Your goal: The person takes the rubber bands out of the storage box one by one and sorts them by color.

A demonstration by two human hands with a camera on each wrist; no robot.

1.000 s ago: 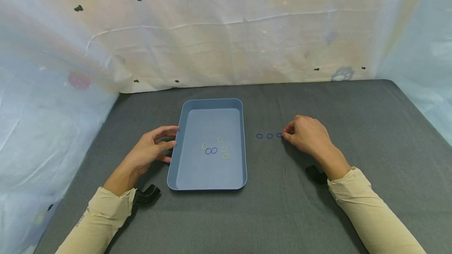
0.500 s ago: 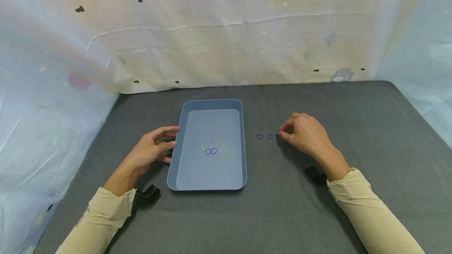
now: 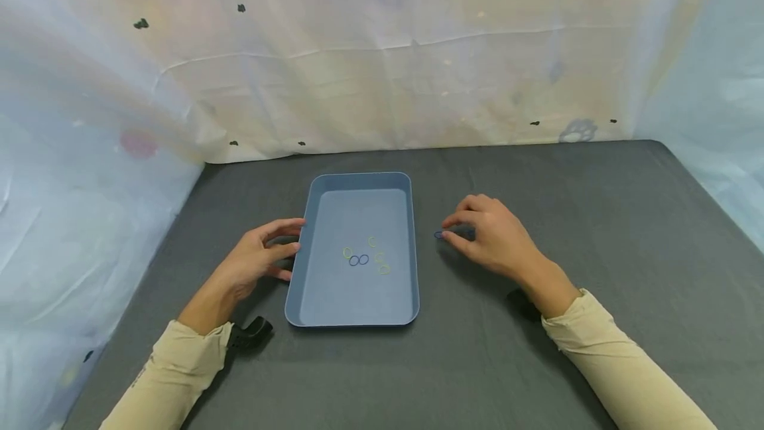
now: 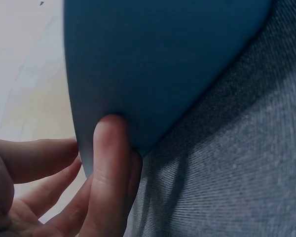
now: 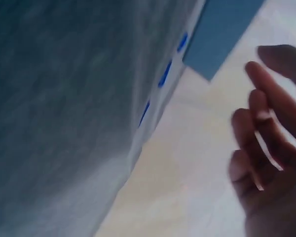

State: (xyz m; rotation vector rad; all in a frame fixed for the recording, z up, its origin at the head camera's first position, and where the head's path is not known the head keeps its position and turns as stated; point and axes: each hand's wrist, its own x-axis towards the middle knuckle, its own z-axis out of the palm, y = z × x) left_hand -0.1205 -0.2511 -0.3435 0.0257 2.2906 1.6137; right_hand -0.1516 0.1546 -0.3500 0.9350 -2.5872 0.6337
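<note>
**Hands either side of the blue tray**

The left hand (image 3: 259, 259) rests against the left wall of the blue tray (image 3: 310, 204), fingers loosely extended and touching it, gripping nothing. The right hand (image 3: 486, 234) hovers low over the grey worktop (image 3: 597, 217) right of the tray, its fingers relaxed beside a small blue rubber band (image 3: 438, 235). Yellow and blue bands (image 3: 364, 257) lie inside the tray.
</note>
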